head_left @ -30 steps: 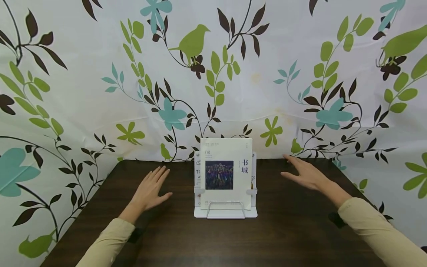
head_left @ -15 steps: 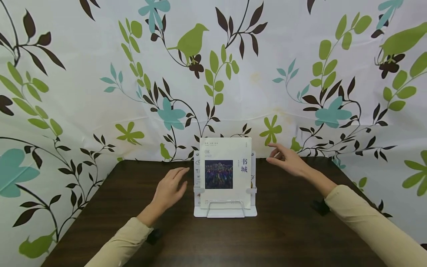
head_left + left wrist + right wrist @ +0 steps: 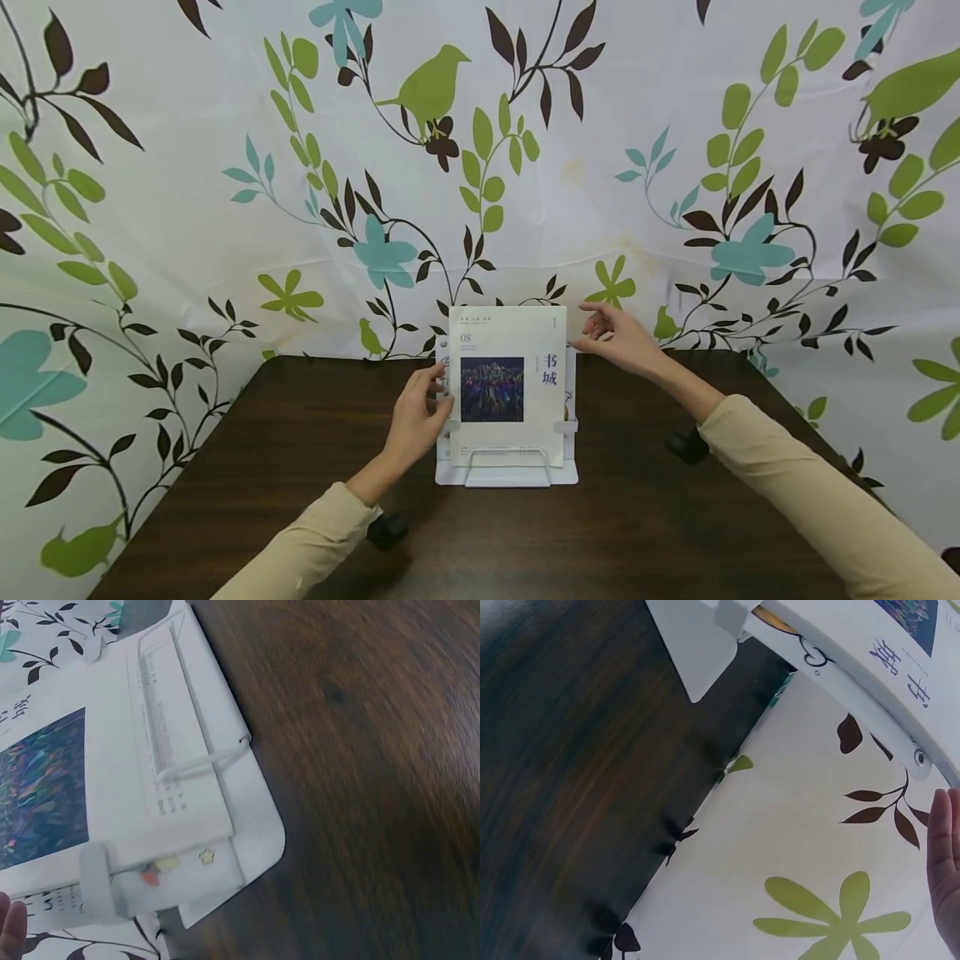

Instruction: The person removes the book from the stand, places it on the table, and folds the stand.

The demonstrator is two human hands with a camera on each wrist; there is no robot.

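A white-covered book [image 3: 543,333] with a dark square picture stands upright on a white book stand [image 3: 446,471]. A wire bar and side clips of the stand lie across the book's front. My left hand [image 3: 415,417] is at the book's left edge, thumb and fingers apart, fingertips overlapping the stand's side in the head view. In the left wrist view only its fingertips [image 3: 10,930] show. My right hand [image 3: 617,337], fingers loosely bent, is beside the book's upper right corner. In the right wrist view, its fingers [image 3: 941,832] come right up to the book's edge.
The stand rests on a dark wooden table [image 3: 600,533]. Behind the table hangs a white cloth [image 3: 547,225] printed with leaves, flowers and birds. A black wrist device [image 3: 387,530] shows below the left cuff, another black device [image 3: 687,447] below the right.
Both hands have moved inward from the sides to the book's edges, the left to the right and the right to the left. Their fingers have bent. The book and stand stay in place.
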